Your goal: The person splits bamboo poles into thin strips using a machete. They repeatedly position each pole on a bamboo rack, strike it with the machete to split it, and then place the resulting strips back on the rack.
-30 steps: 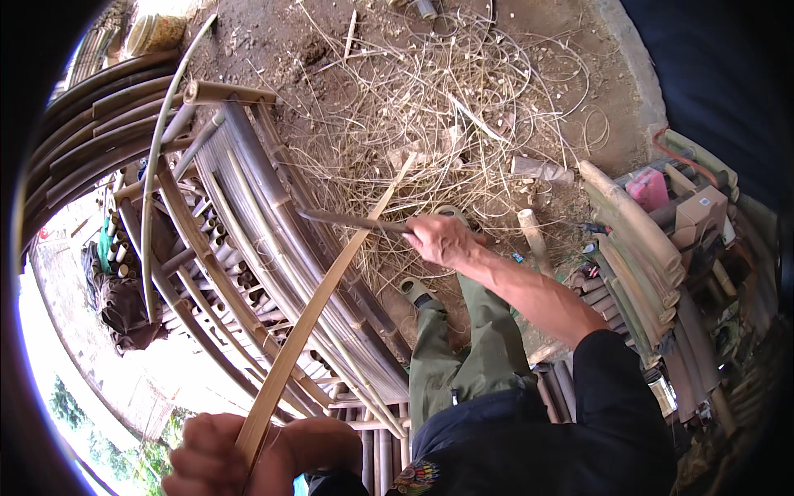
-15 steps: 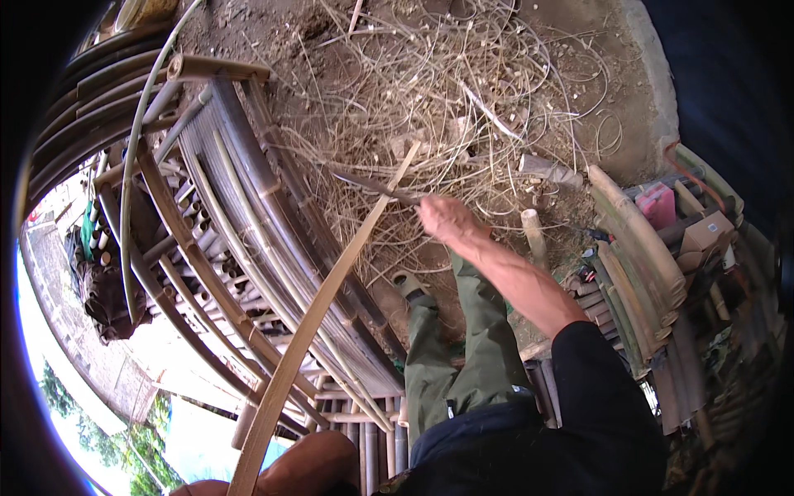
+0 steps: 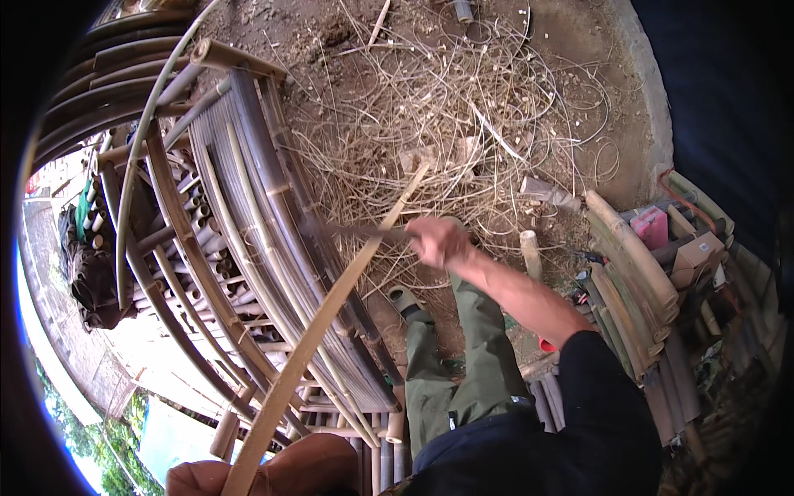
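Bamboo strip (image 3: 317,331): knife (image 3: 356,232) farther from tip than before; right hand (image 3: 441,242) clamps knife, left hand (image 3: 197,478): grip unclear.

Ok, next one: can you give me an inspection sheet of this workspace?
Surface: brown dirt ground, strewn with debris.
Job's things: a long pale strip slants up from the lower edge; a dark-bladed knife, blurred, crosses it near its upper end.
Clutter: a tangle of thin pale shavings beyond the feet; a pink box and a cardboard box at right.
Hands: right hand closed on the knife; left hand at the strip, cut off by the lower edge, fingers' grip unclear.
Cables: an orange cord-like curve at right, kind unclear.
Surroundings: bamboo framework at left, stacked bamboo at right.
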